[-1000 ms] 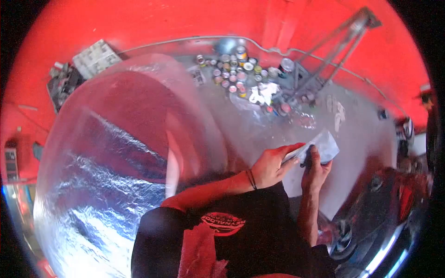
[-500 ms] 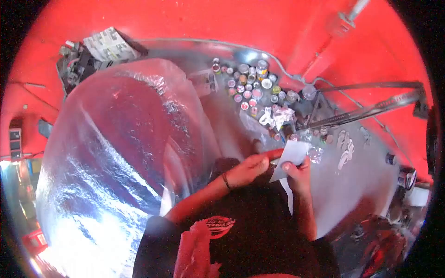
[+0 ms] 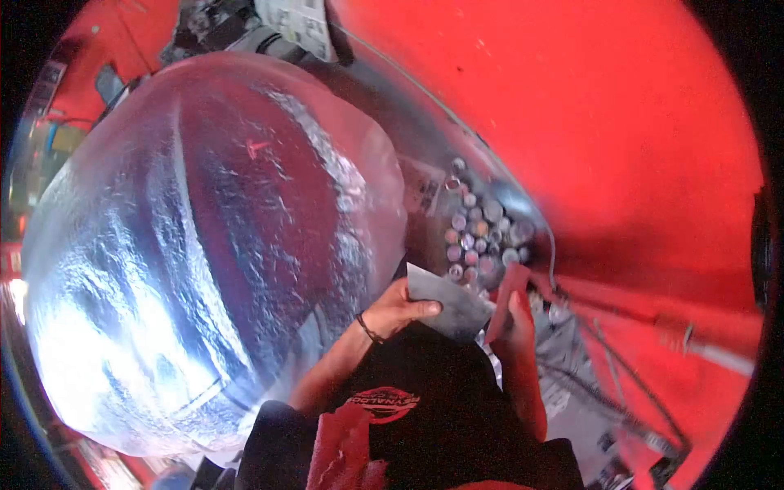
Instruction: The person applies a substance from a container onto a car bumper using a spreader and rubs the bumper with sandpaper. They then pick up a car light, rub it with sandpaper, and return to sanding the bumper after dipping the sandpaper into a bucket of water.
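Note:
My left hand (image 3: 400, 311) is closed on a thin grey sheet of paper (image 3: 452, 304), thumb flat on its upper face. The sheet stretches right, toward my other hand. My right hand (image 3: 518, 328) grips a stiff, dull-red piece of sheet (image 3: 508, 300), tilted upright, with the thumb along its side. The red piece overlaps the grey sheet's right end in this view. Both hands are in front of my dark shirt (image 3: 445, 408), and a dark bracelet (image 3: 370, 328) circles my left wrist.
To my left bulges a large form wrapped in clear plastic film (image 3: 220, 245). Many small cans and jars (image 3: 482, 237) crowd the floor ahead, beside a red wall (image 3: 621, 122). Newspaper (image 3: 298, 20) is at the back, and a dark metal frame (image 3: 629, 355) stands at right.
My view has swung, bringing the wrapped form closer. The pale sheet pinched in my right hand is replaced there by a red piece; my left hand now grips a grey sheet.

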Demonstrator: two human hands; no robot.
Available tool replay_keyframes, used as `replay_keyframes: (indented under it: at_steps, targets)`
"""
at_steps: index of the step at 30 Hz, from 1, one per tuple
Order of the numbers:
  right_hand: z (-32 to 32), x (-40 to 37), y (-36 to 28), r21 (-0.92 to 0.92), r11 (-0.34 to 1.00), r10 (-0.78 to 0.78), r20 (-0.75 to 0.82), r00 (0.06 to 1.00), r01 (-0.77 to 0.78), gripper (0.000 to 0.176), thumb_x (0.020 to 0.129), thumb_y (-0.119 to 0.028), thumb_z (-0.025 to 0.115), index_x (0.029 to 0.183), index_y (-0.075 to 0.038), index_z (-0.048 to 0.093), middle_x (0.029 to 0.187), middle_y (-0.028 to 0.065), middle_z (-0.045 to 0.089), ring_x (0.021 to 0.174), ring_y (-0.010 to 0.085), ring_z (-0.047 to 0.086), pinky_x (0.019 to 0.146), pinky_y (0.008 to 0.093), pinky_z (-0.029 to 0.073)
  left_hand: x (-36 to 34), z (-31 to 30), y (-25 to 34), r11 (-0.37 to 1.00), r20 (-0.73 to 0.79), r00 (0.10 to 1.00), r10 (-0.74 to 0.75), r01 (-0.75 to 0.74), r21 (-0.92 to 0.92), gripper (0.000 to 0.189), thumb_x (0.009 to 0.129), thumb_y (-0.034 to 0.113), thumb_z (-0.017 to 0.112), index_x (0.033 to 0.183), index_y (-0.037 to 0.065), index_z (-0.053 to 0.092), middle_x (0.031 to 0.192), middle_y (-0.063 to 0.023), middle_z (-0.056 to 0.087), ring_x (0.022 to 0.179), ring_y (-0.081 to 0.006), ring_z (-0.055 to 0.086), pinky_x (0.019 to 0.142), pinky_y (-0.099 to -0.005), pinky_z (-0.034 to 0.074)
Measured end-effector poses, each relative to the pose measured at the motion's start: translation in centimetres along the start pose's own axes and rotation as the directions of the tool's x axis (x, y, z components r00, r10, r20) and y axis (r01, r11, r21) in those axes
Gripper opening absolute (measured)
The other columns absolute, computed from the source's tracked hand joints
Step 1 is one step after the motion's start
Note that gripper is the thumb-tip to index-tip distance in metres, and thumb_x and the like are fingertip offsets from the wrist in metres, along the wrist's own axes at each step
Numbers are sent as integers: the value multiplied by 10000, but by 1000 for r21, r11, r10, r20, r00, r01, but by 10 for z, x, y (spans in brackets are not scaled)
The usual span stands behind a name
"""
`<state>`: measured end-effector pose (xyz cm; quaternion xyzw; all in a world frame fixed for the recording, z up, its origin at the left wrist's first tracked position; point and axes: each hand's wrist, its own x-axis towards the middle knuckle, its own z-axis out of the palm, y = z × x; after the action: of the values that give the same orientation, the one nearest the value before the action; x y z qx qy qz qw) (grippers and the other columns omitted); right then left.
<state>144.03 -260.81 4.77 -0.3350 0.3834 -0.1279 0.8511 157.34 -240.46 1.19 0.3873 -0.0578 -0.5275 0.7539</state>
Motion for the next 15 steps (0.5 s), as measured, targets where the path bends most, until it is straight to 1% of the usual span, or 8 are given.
replay_keyframes:
  at_steps: [2,4,6,8,9,11,12,15]
  targets:
    - [26,55,-23,23,1000,-19,26,999,18,369,1027,-250,622,1352,-77,589,1205,54,650,1064,215,655,873,363,549,35,-2,50,997,-22,999,29,-28,70,444,967,133,745,1361,-11,599,1232,-73,711,1125,-176,665,994,-370,538]
    - [56,96,-46,-271,914,-245,226,943,303,329,1071,-226,504,1340,-48,567,1163,34,651,1055,153,641,935,354,512,74,-10,100,983,16,994,109,-110,149,427,997,160,711,1375,0,596,1238,-55,700,1128,-168,650,1004,-370,530]
    - [92,138,-66,-130,961,-231,101,968,243,317,1049,-276,537,1254,-43,603,1134,92,673,1049,217,668,923,379,535,103,-29,141,973,102,994,25,-48,228,421,1051,227,648,1422,39,580,1224,6,673,1126,-132,606,1023,-357,504]
    - [63,207,-68,-43,997,-57,132,990,63,342,1020,-276,589,1239,-14,602,1134,126,674,1044,279,671,936,408,541,125,-40,178,804,71,982,176,-185,565,434,1070,238,608,1451,35,553,1274,-22,693,1134,-129,617,1014,-357,512]
    - [84,226,-75,-51,996,-61,162,985,70,342,1020,-276,589,1239,-14,602,1134,126,674,1044,279,671,936,408,541,132,-44,197,794,68,976,206,-208,571,434,1070,238,608,1451,35,553,1274,-22,693,1134,-129,617,1014,-357,512]
    - [146,276,-89,-196,972,-88,197,976,127,333,1009,-231,618,1272,-27,597,1156,127,669,1061,274,665,948,413,536,150,-54,240,582,95,851,517,-431,690,424,1081,207,561,1470,43,531,1303,-96,714,1154,-193,674,1000,-367,521]
    - [168,287,-91,-258,954,-104,202,974,155,336,1004,-208,633,1289,-34,594,1166,128,667,1070,271,661,953,415,533,155,-56,255,577,82,839,538,-437,690,424,1081,207,561,1470,43,531,1303,-96,714,1154,-193,674,1000,-367,521]
    - [242,325,-95,-425,874,-151,226,962,236,373,988,-140,676,1339,-53,586,1199,129,661,1095,263,651,970,421,526,175,-71,297,490,50,771,635,-452,745,463,1054,127,532,1514,90,500,1248,-227,693,1125,-415,696,944,-391,544]
